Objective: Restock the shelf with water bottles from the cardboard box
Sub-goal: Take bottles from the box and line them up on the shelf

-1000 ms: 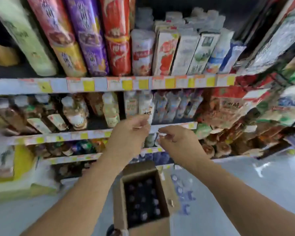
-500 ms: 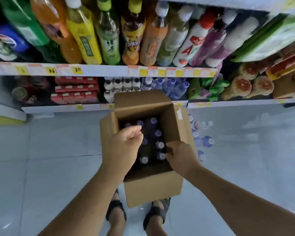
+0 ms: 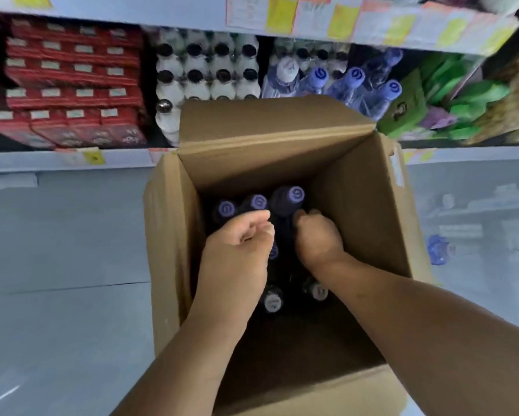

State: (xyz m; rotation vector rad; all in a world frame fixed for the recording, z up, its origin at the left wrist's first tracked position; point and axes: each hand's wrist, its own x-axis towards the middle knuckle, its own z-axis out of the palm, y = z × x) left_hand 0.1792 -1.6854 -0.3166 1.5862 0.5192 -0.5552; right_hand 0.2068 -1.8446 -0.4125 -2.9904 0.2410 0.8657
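An open cardboard box stands on the floor below me, in front of the bottom shelf. Several dark water bottles with purple caps stand in its far half; the near half shows bare box bottom. Both my hands are inside the box, just above the caps. My left hand has its fingers curled in, with nothing visible in it. My right hand bends its fingers down over a bottle; the fingertips are hidden. More purple-capped water bottles lean on the bottom shelf behind the box.
White bottles with dark caps and red cartons fill the shelf to the left of the water bottles. Green packs lie to their right. A loose bottle lies on the grey floor right of the box.
My view has dropped from the upper shelves to the box. Both hands came down from shelf height and now reach deeper into the box, closer to the bottle caps.
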